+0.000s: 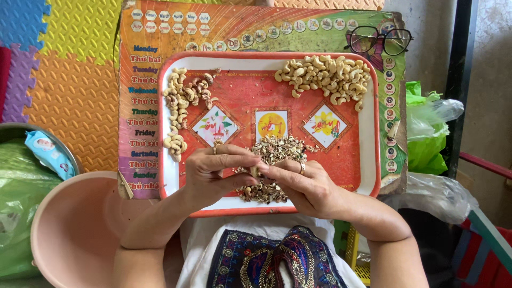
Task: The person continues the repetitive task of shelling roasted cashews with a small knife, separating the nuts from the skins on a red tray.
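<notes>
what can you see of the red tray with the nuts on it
The red rectangular tray with a white inner rim looks like plastic and lies flat on a colourful printed board. Its floor shows three diamond-framed pictures. Pale cashew nuts are heaped at its far right corner, more at the far left, brown husk scraps in the middle. Both hands work just above its near edge.

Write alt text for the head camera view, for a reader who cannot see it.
Two bare hands, left hand and right hand, meet over a pile of brown husks on a red tray, pinching something small between them. Peeled cashews lie at the tray's far right corner, more cashews along its left edge; eyeglasses rest beyond.
</notes>
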